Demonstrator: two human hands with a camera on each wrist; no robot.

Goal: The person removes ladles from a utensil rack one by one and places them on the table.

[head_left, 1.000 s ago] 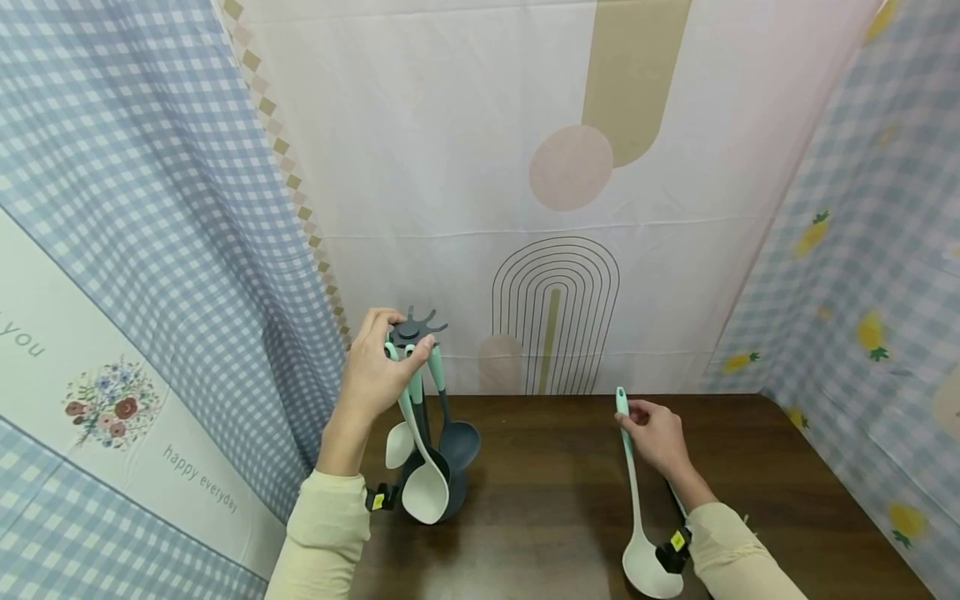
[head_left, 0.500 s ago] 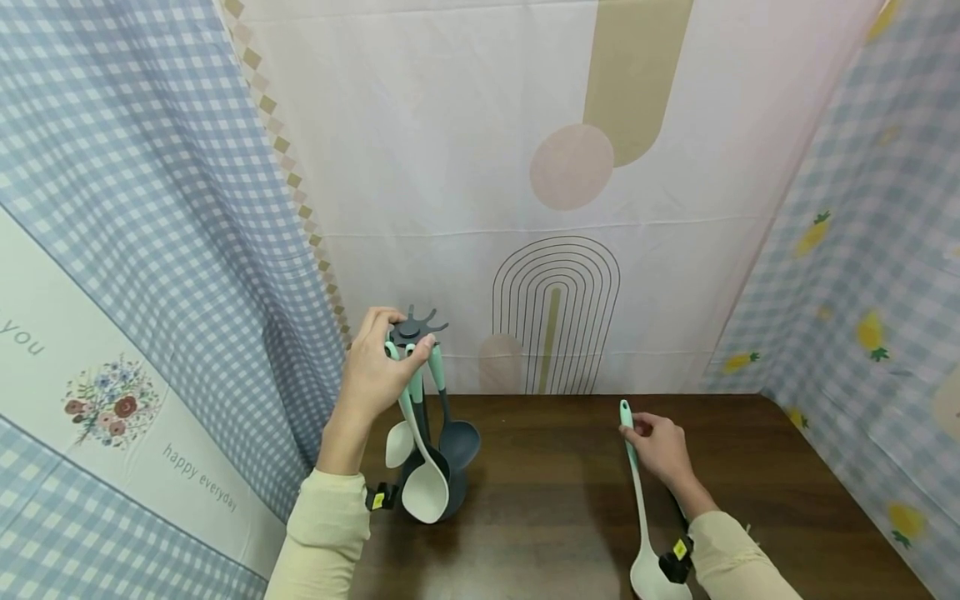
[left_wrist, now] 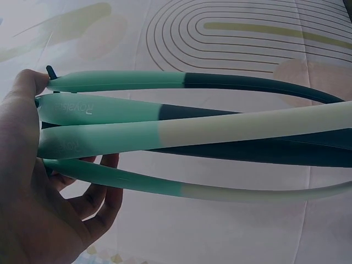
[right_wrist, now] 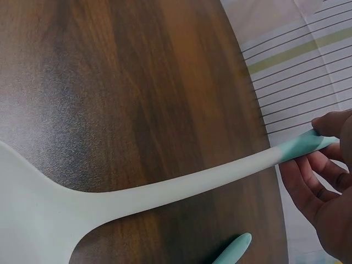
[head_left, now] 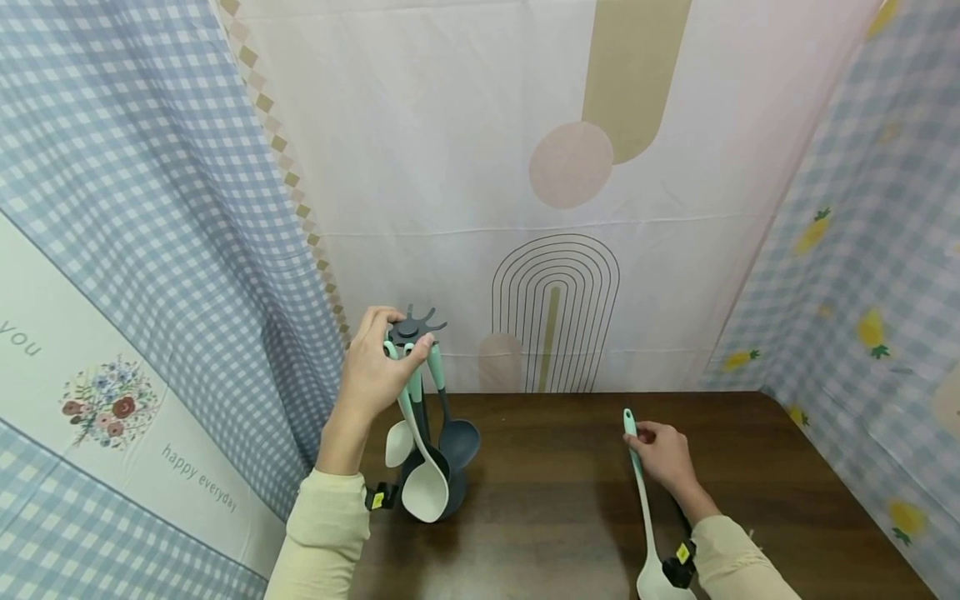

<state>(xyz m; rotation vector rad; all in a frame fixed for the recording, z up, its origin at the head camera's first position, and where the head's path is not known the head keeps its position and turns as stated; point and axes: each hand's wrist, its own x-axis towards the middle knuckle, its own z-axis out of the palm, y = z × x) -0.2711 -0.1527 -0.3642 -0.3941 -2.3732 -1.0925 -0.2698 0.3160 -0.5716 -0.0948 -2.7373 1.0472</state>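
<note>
My left hand (head_left: 372,371) grips the dark, clawed top (head_left: 411,331) of a utensil stand at the table's back left. Several mint-handled utensils hang below it, among them a white ladle (head_left: 426,493) and a dark ladle (head_left: 459,442). Their handle ends (left_wrist: 82,141) lie right at my palm and fingers in the left wrist view. On the right, my right hand (head_left: 664,454) pinches the mint handle end of a long white utensil (right_wrist: 181,186) between thumb and fingers. Its broad head points toward me, partly cut off by the frame in both views.
Another mint handle (right_wrist: 234,251) lies on the brown wooden table (head_left: 540,500) beside the white utensil. A white patterned cloth (head_left: 420,167) hangs behind the table's back edge, with checked curtains (head_left: 180,192) at both sides.
My right hand has drawn the white utensil toward me and slightly to the right, so more of its head leaves the frame. The left hand and the stand have stayed put.
</note>
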